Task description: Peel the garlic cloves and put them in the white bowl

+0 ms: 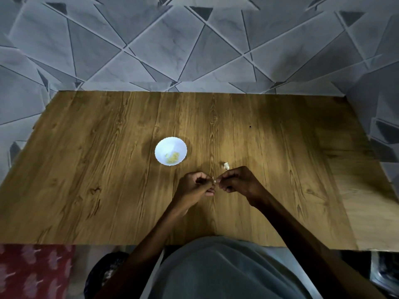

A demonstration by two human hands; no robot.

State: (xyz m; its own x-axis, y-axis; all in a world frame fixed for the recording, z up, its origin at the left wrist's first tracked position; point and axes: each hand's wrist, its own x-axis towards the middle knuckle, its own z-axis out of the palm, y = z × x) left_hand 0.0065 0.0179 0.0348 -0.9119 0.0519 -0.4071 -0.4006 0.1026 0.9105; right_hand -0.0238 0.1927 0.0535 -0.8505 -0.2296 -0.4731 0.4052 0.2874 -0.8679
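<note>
Pinching a small garlic clove [214, 180] from both ends, we work just above the near middle of the wooden worktop [280, 147]. Our left hand [195, 184] has its fingers curled in, with thumb and forefinger closed on the clove's left end. Our right hand [237, 180] is curled likewise and nips the right end, so the two hands nearly meet. Only a pale sliver of the clove shows between them, and we cannot tell how much skin is on it. A second pale garlic piece [226, 166] lies on the worktop just beyond the right hand, a little apart from it. The white bowl [168, 145] stands farther off and to the left of the hands, with a small heap of yellowish peeled cloves [173, 158] on its near side. Grey tiles [194, 50] crossed by slanting lines cover the wall along the far edge of the worktop. A red patterned cloth [32, 270] shows below the near left corner.
</note>
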